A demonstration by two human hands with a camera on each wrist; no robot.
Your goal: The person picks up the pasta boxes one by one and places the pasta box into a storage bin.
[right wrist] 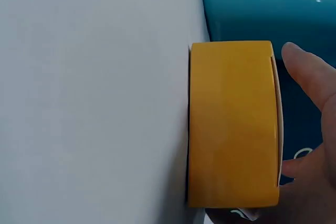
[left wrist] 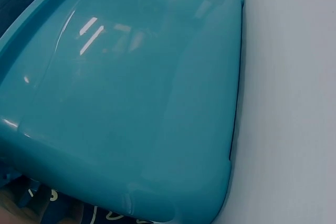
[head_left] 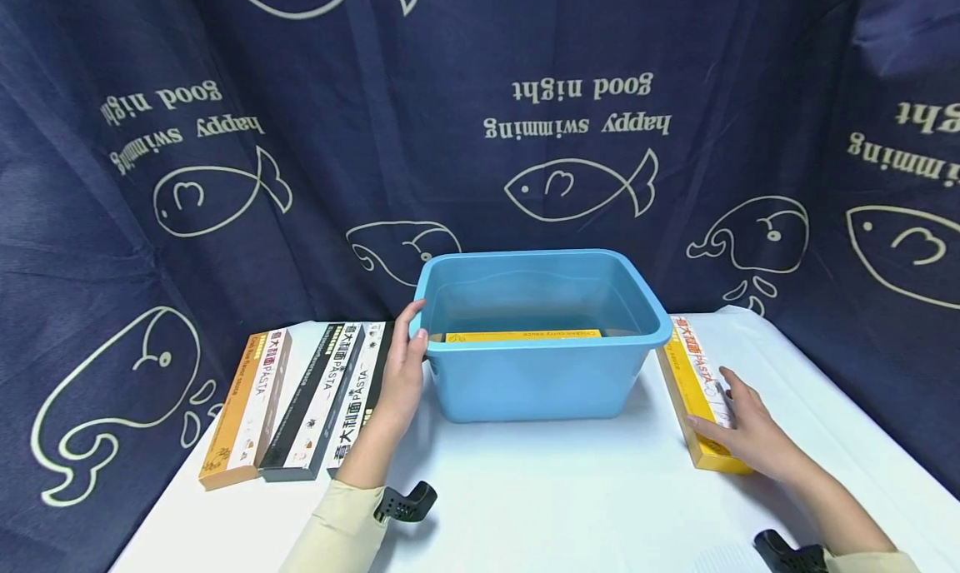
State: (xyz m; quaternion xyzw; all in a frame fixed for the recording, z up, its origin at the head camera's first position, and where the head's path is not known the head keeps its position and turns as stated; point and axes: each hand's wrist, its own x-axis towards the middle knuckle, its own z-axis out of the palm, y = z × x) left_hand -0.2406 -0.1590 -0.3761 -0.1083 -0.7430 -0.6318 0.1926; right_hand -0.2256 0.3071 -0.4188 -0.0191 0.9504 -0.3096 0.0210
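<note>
A light blue plastic bin (head_left: 532, 381) stands upright on the white table. My left hand (head_left: 399, 373) rests at its left rim, fingertips and thumb touching near the front corner. In the left wrist view the bin's front wall (left wrist: 136, 93) fills most of the picture. To the right of the bin lies a yellow-and-white pasta box (head_left: 690, 381), its yellow end (right wrist: 233, 124) facing the right wrist camera. My right hand (head_left: 753, 431) is spread over this box's near end, thumb towards the bin; the thumb stands apart from the box. Inside the bin shows a yellow box (head_left: 525, 336) labelled as curry sauce.
Left of the bin lie an orange-and-white pasta box (head_left: 247, 406), a black-and-white pasta box (head_left: 315, 406) and another white-and-black pasta box (head_left: 360, 398), partly behind my left arm. A dark blue curtain (head_left: 450, 98) with fish drawings hangs behind the white table (head_left: 555, 498).
</note>
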